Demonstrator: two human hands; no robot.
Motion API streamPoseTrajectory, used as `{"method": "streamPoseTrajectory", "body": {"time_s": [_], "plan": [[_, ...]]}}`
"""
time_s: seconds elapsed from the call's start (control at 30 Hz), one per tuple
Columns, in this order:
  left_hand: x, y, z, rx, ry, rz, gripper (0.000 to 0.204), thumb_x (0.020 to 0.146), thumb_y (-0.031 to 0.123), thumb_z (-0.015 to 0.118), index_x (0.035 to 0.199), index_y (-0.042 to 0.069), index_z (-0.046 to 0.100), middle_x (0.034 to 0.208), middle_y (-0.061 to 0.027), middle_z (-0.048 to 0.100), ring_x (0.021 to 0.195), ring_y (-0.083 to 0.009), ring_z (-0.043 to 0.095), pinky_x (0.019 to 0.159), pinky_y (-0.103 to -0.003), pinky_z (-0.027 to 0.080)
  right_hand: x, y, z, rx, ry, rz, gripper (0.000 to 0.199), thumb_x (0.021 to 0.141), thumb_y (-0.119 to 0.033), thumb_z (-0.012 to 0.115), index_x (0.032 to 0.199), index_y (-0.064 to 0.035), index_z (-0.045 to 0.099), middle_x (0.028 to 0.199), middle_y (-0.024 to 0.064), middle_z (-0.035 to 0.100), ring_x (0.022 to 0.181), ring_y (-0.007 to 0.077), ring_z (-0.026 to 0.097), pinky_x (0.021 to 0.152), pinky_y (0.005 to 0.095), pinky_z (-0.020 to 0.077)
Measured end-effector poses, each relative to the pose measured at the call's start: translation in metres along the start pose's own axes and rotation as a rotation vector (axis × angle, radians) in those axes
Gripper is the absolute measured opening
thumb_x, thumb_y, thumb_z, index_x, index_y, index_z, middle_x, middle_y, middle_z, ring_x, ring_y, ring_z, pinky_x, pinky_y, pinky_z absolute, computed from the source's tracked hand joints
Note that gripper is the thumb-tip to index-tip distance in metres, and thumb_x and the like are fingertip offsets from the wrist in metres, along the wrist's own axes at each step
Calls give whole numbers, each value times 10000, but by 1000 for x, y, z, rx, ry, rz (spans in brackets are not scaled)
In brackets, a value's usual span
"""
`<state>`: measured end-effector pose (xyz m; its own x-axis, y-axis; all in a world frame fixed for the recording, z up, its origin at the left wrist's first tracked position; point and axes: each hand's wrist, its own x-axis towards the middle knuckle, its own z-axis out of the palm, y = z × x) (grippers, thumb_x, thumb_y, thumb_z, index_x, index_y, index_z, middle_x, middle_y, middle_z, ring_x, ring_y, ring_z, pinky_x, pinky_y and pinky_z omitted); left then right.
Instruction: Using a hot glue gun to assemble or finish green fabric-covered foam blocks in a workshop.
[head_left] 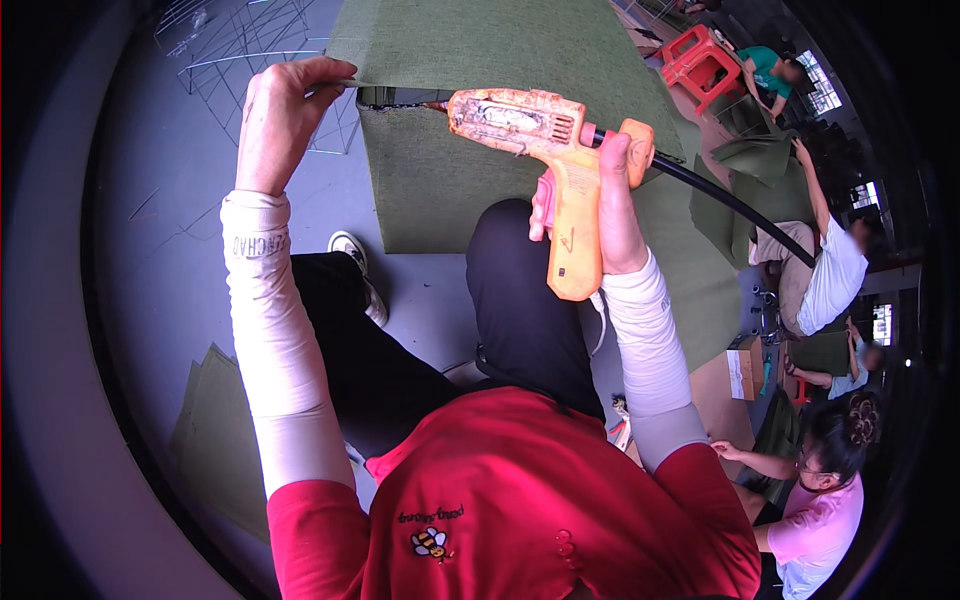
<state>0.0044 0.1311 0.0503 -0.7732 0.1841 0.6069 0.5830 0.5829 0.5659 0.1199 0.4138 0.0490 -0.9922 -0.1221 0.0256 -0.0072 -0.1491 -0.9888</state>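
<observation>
My right hand point(622, 205) is wrapped round the handle of a yellow-orange hot glue gun point(575, 195), which is stained and worn. A long black glue stick point(735, 205) sticks out of its back end. The gun's nozzle points left, at the top edge of a green fabric-covered box point(420, 190), where a dark gap shows under the cover. At that box's left corner my left hand point(280, 115) pinches the edge of the green fabric cover point(440, 45) between thumb and fingers, lifting it slightly. Whether glue is coming out is too small to tell.
Wire frames point(250, 75) lie on the grey floor at the far left. Green panels point(225, 435) rest at the lower left. To the right are red stools point(700, 65), more green sheets point(755, 160), a small cardboard box point(745, 367) and several seated people.
</observation>
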Motion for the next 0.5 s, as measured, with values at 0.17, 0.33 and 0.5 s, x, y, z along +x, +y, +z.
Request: {"method": "streamPoseTrajectory", "body": {"time_s": [0.17, 0.33, 0.5], "plan": [[-1, -4, 1, -2, -1, -4, 182, 808, 14, 647, 977, 22, 711, 879, -138, 712, 834, -225, 705, 768, -303, 531, -3, 0, 1, -10, 2, -21, 858, 825, -785, 322, 1202, -28, 465, 670, 89, 549, 530, 169, 573, 485, 326, 520], [1, -4, -2, -1, -4, -19, 186, 806, 16, 649, 981, 25, 711, 881, -140, 712, 840, -230, 705, 771, -305, 530, -6, -1, 0, -11, 73, 12, 863, 819, -788, 330, 1201, -25, 457, 682, 89, 544, 518, 170, 569, 471, 324, 518], [2, -6, -2, -13, -10, -28, 185, 805, 16, 649, 979, 25, 711, 882, -141, 711, 845, -231, 704, 774, -305, 529, -4, -3, -2, -8, 68, 5, 858, 819, -787, 335, 1194, -26, 459, 691, 89, 545, 518, 170, 568, 468, 325, 518]]}}
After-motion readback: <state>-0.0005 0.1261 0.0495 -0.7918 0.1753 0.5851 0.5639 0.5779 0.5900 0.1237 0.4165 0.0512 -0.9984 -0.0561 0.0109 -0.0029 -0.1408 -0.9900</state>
